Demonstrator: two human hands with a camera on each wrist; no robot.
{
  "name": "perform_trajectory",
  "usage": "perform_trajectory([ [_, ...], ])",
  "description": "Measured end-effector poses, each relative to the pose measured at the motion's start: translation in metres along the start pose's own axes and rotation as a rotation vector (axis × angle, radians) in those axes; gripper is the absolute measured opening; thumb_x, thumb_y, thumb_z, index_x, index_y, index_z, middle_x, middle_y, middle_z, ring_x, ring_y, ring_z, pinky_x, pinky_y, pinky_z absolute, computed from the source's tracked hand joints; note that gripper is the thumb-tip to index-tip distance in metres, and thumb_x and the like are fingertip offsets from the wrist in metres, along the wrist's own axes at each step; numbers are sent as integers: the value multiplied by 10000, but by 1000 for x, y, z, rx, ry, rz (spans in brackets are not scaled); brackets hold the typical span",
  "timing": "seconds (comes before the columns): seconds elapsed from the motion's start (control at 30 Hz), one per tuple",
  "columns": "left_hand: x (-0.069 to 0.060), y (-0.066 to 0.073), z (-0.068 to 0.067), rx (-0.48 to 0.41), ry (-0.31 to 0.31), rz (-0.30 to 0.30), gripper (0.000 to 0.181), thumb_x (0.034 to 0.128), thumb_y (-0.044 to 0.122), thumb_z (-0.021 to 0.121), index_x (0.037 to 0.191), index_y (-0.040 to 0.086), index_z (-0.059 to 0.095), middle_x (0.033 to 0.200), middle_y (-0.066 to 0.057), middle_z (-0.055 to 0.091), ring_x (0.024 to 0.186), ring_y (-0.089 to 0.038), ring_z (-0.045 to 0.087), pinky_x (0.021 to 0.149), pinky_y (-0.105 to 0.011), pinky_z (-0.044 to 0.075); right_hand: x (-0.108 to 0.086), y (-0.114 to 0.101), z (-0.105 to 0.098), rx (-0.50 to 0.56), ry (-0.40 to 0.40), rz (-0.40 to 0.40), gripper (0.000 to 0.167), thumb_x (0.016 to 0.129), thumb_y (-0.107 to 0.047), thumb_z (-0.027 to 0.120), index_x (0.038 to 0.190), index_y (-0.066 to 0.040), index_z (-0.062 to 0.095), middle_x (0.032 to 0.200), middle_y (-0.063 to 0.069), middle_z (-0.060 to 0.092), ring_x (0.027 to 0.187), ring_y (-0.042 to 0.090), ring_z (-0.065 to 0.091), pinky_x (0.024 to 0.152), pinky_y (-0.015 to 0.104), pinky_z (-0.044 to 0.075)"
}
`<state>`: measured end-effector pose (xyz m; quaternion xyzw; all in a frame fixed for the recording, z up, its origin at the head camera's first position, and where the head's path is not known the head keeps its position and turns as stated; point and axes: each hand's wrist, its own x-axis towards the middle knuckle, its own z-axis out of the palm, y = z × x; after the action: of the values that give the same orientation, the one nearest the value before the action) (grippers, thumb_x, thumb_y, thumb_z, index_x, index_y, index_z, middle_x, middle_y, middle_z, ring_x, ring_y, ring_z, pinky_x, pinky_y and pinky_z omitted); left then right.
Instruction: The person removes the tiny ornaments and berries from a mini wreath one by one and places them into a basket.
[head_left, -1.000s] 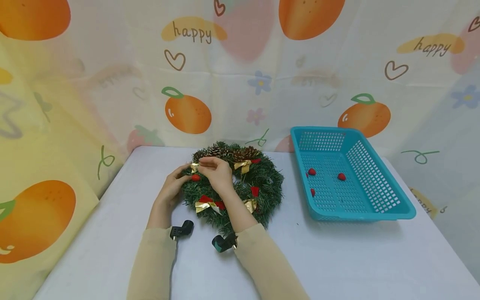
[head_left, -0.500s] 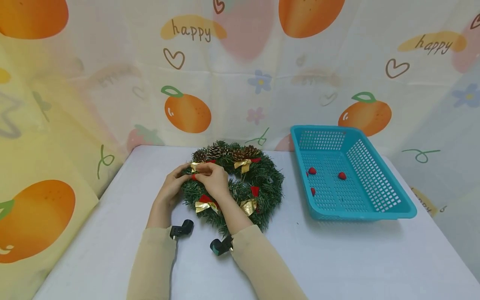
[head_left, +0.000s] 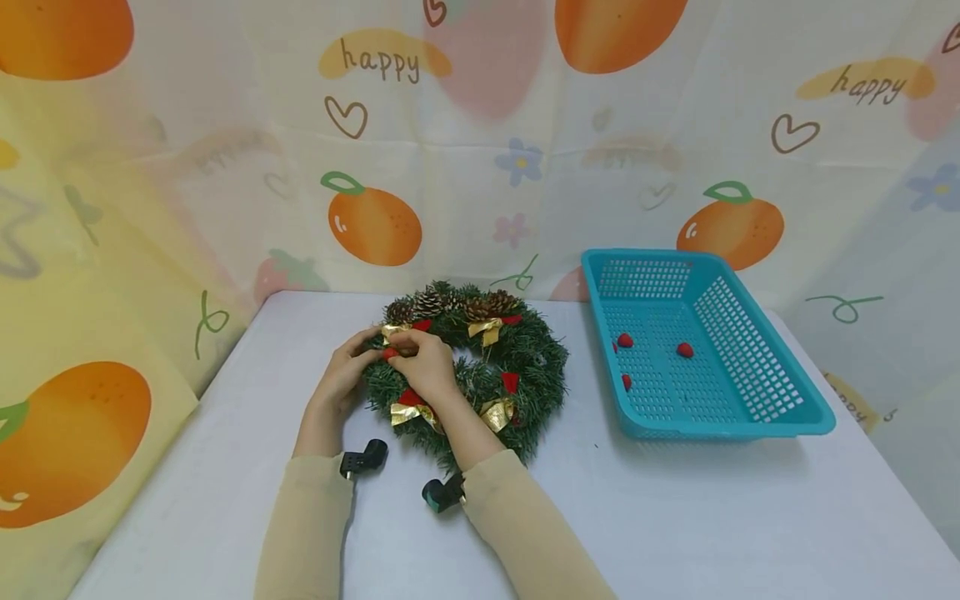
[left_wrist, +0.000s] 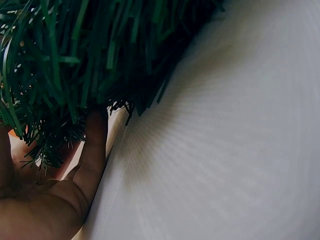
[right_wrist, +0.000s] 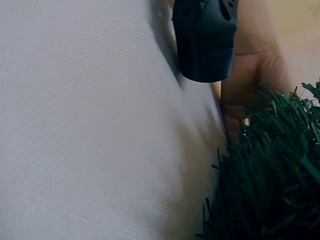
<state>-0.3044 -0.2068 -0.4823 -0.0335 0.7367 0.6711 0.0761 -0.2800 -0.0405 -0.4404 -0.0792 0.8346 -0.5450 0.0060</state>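
Observation:
A green Christmas wreath point(head_left: 536, 367) with pine cones point(head_left: 429, 303) and red-and-gold bows point(head_left: 411, 410) lies on the table. My left hand point(head_left: 342, 375) grips its left edge, thumb on top; in the left wrist view its fingers point(left_wrist: 93, 150) reach under the greenery. Against that thumb sits a small red ball point(head_left: 390, 353), partly hidden by fingers. My right hand point(head_left: 431, 367) comes across the wreath, thumb and fingertips pinching at the red ball beside a gold bow point(head_left: 392, 332). In the right wrist view greenery point(right_wrist: 275, 175) fills the lower right corner, and the right fingertips do not show.
A blue plastic basket point(head_left: 723, 431) stands on the right of the white table point(head_left: 645, 525), with several small red balls point(head_left: 685, 350) in it. Black wrist cameras point(head_left: 444, 493) sit close in front of the wreath. A printed curtain point(head_left: 465, 167) hangs behind.
My right hand has come down slightly and its fingertips have moved from above the gold bow to the red ball. The left hand has stayed on the wreath's edge.

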Motion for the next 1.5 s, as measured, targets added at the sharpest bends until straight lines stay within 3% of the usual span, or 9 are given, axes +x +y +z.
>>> perform_trajectory([
  [0.37, 1, 1, 0, 1, 1, 4, 586, 985, 103, 522, 1542, 94, 337, 1674, -96, 158, 1555, -335, 96, 1264, -582, 83, 0, -2, 0, -67, 12, -9, 304, 862, -111, 750, 1155, -188, 736, 1138, -4, 743, 1004, 172, 661, 773, 259, 566],
  [0.63, 0, 0, 0, 18, 0, 27, 583, 979, 96, 528, 1533, 75, 349, 1660, -124, 204, 1543, -341, 154, 1265, -565, 111, 1, -2, 2, -90, 22, -8, 307, 860, -100, 751, 1155, -185, 734, 1116, -12, 747, 976, 154, 669, 769, 242, 561],
  [1.07, -2, 1, -1, 5, -1, 31, 587, 977, 86, 509, 1538, 69, 335, 1668, -118, 177, 1558, -319, 99, 1270, -559, 81, -2, -2, 0, 93, 13, -11, 287, 899, -137, 717, 1185, -152, 705, 1122, 30, 725, 1022, 192, 675, 808, 246, 574],
  [1.23, -1, 1, -1, -5, -1, 36, 584, 979, 82, 512, 1535, 56, 336, 1651, -133, 229, 1541, -315, 161, 1274, -523, 108, -3, -1, -1, 142, 49, -5, 274, 889, -132, 726, 1162, -161, 721, 1120, 30, 732, 1025, 194, 692, 776, 237, 580],
  [1.5, -5, 0, 1, -1, 4, 71, 616, 926, 191, 607, 1505, 104, 414, 1654, -168, 205, 1534, -381, 145, 1250, -602, 107, -2, -4, -11, 224, 106, 16, 268, 873, -120, 740, 1137, -166, 734, 1131, 38, 731, 1026, 196, 703, 796, 271, 601],
])
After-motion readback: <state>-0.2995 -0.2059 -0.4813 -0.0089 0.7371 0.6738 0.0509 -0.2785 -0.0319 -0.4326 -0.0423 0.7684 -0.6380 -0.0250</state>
